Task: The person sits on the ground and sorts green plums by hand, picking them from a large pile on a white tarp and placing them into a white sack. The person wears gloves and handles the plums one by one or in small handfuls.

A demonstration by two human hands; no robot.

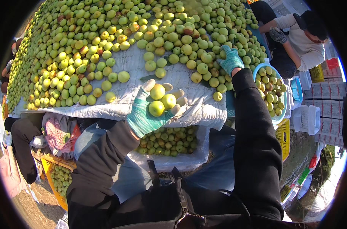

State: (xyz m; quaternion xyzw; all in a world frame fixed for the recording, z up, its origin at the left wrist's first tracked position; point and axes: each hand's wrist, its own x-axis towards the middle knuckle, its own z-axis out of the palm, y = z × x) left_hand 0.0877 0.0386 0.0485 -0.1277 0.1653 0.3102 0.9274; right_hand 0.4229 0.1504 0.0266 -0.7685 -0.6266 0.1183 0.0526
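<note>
Three yellow-green round fruits [157, 108] rest in the cupped, teal-gloved fingers of my left hand [156, 110], above the front edge of a white quilted cover [124, 99]. Farther right and forward, my right hand [230, 59], also in a teal glove, reaches into the big heap of similar fruit [183, 38] on that cover, fingers apart and touching the fruit; what lies under its fingertips is partly hidden. Below the cover, between my knees, stands a plastic-lined container [202, 145] holding more green fruit.
A blue basin [282, 99] of fruit sits right of my arm, near a co-worker [303, 42] in gloves, stacked cartons [322, 107] and a yellow crate [282, 141]. At left, an orange crate [47, 168] holds fruit beside cloths [57, 133] and another person's leg [23, 145].
</note>
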